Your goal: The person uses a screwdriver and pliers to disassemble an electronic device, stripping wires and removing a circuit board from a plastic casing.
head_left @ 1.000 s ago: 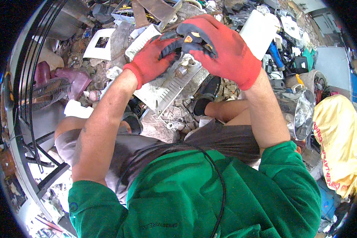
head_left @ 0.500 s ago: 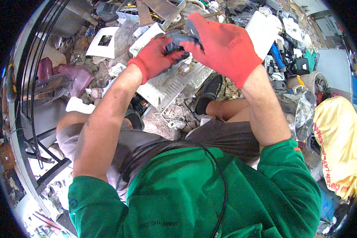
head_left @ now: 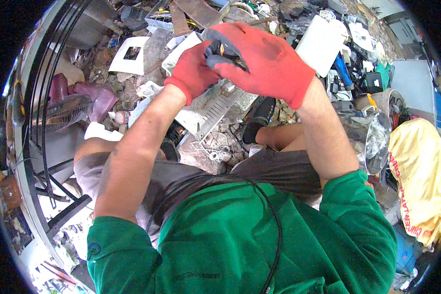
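Observation:
My two hands meet in front of me, both in red gloves with dark palms. My left hand [head_left: 193,68] is closed, its fingertips curled against the right glove. My right hand [head_left: 267,61] bends its fingers and thumb towards the left one. Between them shows something dark with a small orange-yellow bit, mostly hidden by the gloves; I cannot make out what it is. Beneath the hands lies a pale, slotted metal panel [head_left: 196,115]. A small round metallic piece [head_left: 227,87] sits on it, just below the right hand.
A white frame [head_left: 118,61] and a blue crate [head_left: 162,22] of scrap lie ahead. To the right are a white plastic container [head_left: 318,44], a shiny metal pot [head_left: 360,130] and a yellow sack [head_left: 416,171]. A black metal rack [head_left: 45,161] stands left, near a purple boot [head_left: 97,98].
My right hand has shifted slightly left and turned, its fingers curling over towards the left hand. My left hand has moved a little to the right. The panel stays beneath them.

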A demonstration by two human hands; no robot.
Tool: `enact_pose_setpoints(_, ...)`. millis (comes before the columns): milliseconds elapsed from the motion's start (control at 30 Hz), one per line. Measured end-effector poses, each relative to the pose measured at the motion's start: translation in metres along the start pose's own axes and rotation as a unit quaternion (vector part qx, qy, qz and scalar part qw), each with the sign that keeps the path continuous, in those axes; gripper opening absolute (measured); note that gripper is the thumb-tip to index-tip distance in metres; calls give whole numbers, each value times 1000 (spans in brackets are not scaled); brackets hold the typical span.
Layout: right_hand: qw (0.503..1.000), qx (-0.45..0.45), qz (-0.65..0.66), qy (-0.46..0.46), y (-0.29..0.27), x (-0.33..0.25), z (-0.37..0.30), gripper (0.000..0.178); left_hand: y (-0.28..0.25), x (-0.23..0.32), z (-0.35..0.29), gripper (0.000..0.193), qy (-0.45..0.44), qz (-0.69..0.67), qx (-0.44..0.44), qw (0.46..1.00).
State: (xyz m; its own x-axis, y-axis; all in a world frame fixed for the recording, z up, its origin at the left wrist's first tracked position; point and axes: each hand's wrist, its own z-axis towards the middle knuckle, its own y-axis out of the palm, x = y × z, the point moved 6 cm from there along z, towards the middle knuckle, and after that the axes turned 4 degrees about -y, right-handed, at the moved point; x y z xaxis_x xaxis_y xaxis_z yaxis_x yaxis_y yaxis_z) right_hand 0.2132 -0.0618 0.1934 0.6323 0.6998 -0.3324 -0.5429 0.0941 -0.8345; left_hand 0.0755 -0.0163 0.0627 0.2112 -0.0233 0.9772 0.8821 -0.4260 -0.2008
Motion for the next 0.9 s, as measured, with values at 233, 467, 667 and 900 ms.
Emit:
enact_pose_setpoints(233,999,-35,26,33,-1,0,2,42,7,6,1,49,19,82,6,996)
enact_pose_setpoints(467,990,9,138,-36,-11,14,0,46,-3,28,0,51,27,146,3,989)
enact_pose_setpoints(667,990,62,107,-66,-7,16,-1,50,9,34,-1,57,58,-1,24,998)
enact_pose_setpoints(900,988,48,131,-60,-9,29,-9,51,14,44,-3,56,55,145,-7,988)
